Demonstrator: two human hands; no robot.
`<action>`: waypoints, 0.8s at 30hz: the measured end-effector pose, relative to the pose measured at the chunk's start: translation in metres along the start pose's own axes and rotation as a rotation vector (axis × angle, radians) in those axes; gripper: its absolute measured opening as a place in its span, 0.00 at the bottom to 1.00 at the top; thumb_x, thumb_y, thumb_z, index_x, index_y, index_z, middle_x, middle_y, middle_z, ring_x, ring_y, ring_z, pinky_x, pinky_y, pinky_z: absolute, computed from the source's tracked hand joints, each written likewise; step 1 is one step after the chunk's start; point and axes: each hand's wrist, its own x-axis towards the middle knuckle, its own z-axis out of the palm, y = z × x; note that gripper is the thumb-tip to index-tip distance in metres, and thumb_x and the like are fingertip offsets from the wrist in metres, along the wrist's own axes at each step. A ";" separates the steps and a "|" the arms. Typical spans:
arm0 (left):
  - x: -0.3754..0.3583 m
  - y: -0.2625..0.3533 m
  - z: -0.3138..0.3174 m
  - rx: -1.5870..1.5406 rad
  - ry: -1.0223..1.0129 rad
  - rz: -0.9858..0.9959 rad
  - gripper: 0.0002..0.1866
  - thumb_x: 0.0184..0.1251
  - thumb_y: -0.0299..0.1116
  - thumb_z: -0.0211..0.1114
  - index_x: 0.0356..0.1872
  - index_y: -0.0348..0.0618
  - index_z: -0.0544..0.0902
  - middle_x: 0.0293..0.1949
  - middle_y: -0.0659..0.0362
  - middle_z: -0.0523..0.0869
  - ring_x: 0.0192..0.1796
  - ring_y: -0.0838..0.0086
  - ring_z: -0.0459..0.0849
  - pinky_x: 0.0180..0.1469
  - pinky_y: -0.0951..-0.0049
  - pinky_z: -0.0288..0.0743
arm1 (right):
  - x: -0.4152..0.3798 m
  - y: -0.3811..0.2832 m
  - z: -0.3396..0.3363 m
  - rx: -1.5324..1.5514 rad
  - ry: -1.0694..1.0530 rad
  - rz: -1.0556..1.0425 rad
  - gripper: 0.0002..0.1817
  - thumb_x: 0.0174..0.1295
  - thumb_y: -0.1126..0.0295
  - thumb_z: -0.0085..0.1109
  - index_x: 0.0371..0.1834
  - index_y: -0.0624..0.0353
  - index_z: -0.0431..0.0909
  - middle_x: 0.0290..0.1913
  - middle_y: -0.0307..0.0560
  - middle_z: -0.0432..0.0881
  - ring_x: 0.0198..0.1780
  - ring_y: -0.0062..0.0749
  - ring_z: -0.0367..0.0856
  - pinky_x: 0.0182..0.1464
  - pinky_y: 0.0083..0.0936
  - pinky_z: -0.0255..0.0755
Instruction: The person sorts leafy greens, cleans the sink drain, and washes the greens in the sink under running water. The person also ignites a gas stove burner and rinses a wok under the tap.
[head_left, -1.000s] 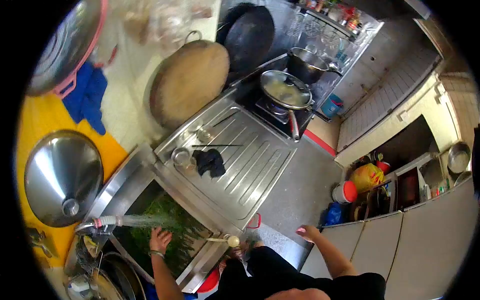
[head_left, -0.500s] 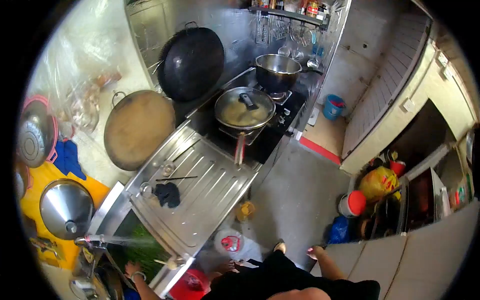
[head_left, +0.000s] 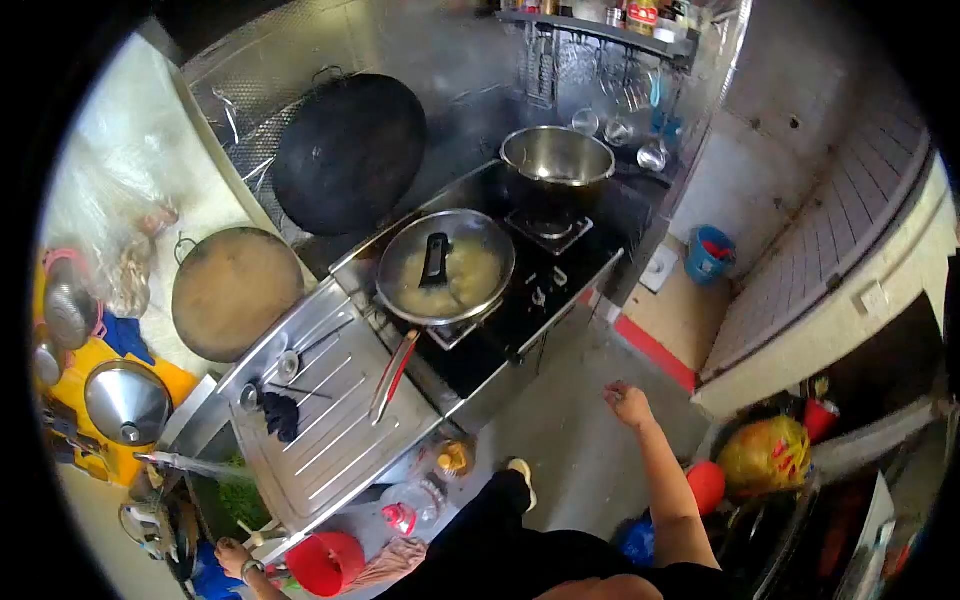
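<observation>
My left hand [head_left: 233,558] is beside the near end of the sink, its fingers loosely apart and holding nothing that I can see. Leafy greens [head_left: 240,498] lie in the sink, with water spraying over them from the tap [head_left: 165,459]. Out over the floor, my right hand [head_left: 627,403] hangs empty with its fingers loosely bent. A frying pan [head_left: 400,365] with a red-trimmed handle rests on the near burner. Its glass lid [head_left: 470,255] covers pale food. Behind it on the stove is a deep steel pot [head_left: 557,157].
A ridged steel drainboard [head_left: 345,440] carries a dark cloth [head_left: 281,415]. Large woks [head_left: 350,150] lean on the wall. On the floor are a red bucket [head_left: 325,562], a plastic jug [head_left: 412,508], a blue bucket [head_left: 709,255] and a yellow bag [head_left: 765,455].
My left hand has come away from the greens to the sink's near end. My right arm has swung forward over the floor. The view has turned and moved closer to the stove.
</observation>
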 end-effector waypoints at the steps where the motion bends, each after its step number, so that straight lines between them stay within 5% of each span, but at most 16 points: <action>1: -0.005 0.015 0.005 -0.032 0.004 0.001 0.11 0.58 0.43 0.57 0.41 0.60 0.81 0.42 0.62 0.80 0.42 0.61 0.81 0.38 0.54 0.71 | 0.035 -0.007 -0.014 -0.160 0.073 -0.103 0.14 0.55 0.57 0.58 0.36 0.57 0.80 0.43 0.49 0.81 0.45 0.49 0.78 0.51 0.39 0.69; 3: -0.017 0.037 0.009 -0.076 0.013 0.013 0.12 0.58 0.44 0.57 0.42 0.60 0.81 0.44 0.62 0.80 0.43 0.61 0.81 0.38 0.54 0.71 | 0.083 -0.022 -0.046 -0.473 0.208 -0.300 0.15 0.56 0.58 0.58 0.36 0.58 0.80 0.42 0.50 0.81 0.45 0.50 0.78 0.50 0.33 0.70; 6: -0.044 0.110 -0.025 -0.074 -0.058 -0.051 0.15 0.59 0.45 0.57 0.45 0.56 0.80 0.48 0.60 0.79 0.50 0.61 0.78 0.44 0.52 0.70 | 0.138 -0.068 -0.119 -0.016 -0.047 0.017 0.15 0.54 0.60 0.59 0.42 0.54 0.80 0.45 0.51 0.81 0.48 0.46 0.78 0.55 0.36 0.68; 11: -0.056 0.165 -0.037 -0.043 0.026 0.035 0.16 0.60 0.45 0.55 0.46 0.54 0.79 0.50 0.60 0.78 0.53 0.61 0.77 0.47 0.52 0.69 | 0.234 -0.035 -0.183 -0.230 0.275 -0.396 0.14 0.52 0.66 0.61 0.42 0.55 0.80 0.49 0.52 0.78 0.49 0.49 0.77 0.55 0.37 0.68; 17: -0.100 0.253 -0.156 -0.087 0.081 0.086 0.15 0.58 0.43 0.56 0.45 0.53 0.80 0.49 0.60 0.78 0.52 0.61 0.77 0.50 0.55 0.68 | 0.391 -0.040 -0.277 -0.174 0.445 -0.613 0.22 0.50 0.66 0.64 0.51 0.56 0.76 0.56 0.53 0.74 0.57 0.48 0.71 0.59 0.37 0.65; 20: -0.149 0.271 -0.186 -0.139 0.077 0.163 0.15 0.57 0.41 0.57 0.45 0.54 0.80 0.50 0.60 0.78 0.52 0.61 0.76 0.51 0.55 0.68 | 0.469 -0.031 -0.283 -0.458 0.419 -0.782 0.29 0.50 0.65 0.65 0.58 0.54 0.70 0.56 0.54 0.73 0.56 0.49 0.72 0.57 0.36 0.66; 24: -0.231 0.335 -0.265 -0.042 0.037 0.093 0.14 0.59 0.39 0.60 0.47 0.53 0.79 0.53 0.59 0.77 0.56 0.61 0.74 0.55 0.56 0.65 | 0.526 -0.030 -0.286 -0.422 0.068 -0.769 0.35 0.48 0.63 0.66 0.63 0.50 0.64 0.50 0.56 0.76 0.50 0.50 0.76 0.50 0.38 0.70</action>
